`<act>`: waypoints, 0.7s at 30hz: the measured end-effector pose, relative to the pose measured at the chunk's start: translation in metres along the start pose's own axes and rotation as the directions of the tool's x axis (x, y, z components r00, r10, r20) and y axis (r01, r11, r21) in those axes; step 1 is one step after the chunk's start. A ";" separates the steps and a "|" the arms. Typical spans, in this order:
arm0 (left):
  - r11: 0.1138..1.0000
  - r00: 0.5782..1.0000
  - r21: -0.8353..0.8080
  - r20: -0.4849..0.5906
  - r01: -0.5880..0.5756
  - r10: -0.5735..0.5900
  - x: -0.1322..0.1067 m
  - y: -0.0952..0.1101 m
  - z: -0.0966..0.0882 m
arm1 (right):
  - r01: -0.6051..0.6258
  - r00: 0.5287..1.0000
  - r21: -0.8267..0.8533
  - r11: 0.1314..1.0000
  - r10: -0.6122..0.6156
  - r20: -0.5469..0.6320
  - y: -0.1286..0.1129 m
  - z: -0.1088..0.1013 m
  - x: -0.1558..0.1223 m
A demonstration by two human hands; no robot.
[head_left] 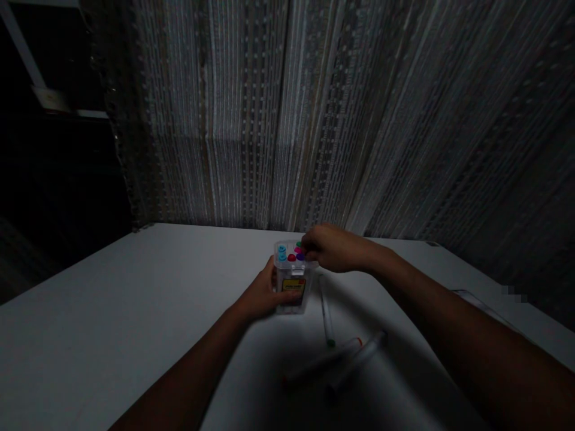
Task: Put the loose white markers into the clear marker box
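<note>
A clear plastic marker box (293, 286) stands upright on the white table (112, 311), with several coloured marker caps showing at its open top. My left hand (263, 294) is wrapped round the box's left side and front, holding it. My right hand (330, 246) hovers over the box's top right corner, fingers pinched down among the caps; what they grip is hidden. A marker with a green tip (327, 311) lies on the table just right of the box. Two more markers (341, 359) lie nearer me in shadow.
A curtain of hanging strands (314, 120) closes off the far side behind the table. A dark opening with a pale frame (40, 96) is at the upper left. A thin flat transparent piece (483, 305) lies by the table's right edge.
</note>
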State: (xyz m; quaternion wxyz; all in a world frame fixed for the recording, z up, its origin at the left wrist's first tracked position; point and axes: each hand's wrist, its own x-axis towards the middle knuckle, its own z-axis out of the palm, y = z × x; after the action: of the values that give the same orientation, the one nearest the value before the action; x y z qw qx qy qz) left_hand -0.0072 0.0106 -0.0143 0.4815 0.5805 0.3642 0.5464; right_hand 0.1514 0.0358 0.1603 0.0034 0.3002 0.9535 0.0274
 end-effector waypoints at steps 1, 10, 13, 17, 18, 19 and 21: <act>1.000 1.000 0.004 0.000 -0.001 0.001 0.000 0.001 0.000 | 0.003 1.000 -0.002 1.000 -0.003 -0.002 0.001 0.001 0.000; 1.000 1.000 -0.002 -0.006 0.004 -0.004 -0.001 0.000 0.001 | -0.031 0.999 0.053 0.998 0.030 0.011 0.004 0.001 0.000; 1.000 1.000 -0.010 0.002 0.015 -0.015 0.000 -0.002 0.000 | -0.039 0.999 0.076 0.996 0.040 -0.005 0.005 0.002 -0.001; 0.999 1.000 -0.031 0.000 0.018 -0.018 0.000 -0.004 -0.001 | -0.039 0.996 0.130 0.991 0.049 -0.069 0.005 0.002 -0.001; 0.999 1.000 -0.032 0.000 0.015 -0.015 0.000 -0.003 -0.001 | -0.038 0.995 0.142 0.989 0.051 -0.090 0.005 0.002 -0.001; 0.999 1.000 -0.031 -0.001 0.014 -0.014 0.000 -0.002 0.000 | -0.036 0.992 0.153 0.988 0.054 -0.113 0.005 0.002 -0.001; 0.999 1.000 -0.023 -0.001 0.022 -0.022 0.000 0.001 0.000 | -0.035 0.984 0.173 0.984 0.064 -0.165 0.006 0.001 -0.001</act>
State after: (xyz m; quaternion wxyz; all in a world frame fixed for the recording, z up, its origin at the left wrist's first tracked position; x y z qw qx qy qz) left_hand -0.0071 0.0100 -0.0137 0.4939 0.5703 0.3646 0.5458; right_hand 0.1554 0.0406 0.1592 -0.1043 0.3198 0.9413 -0.0281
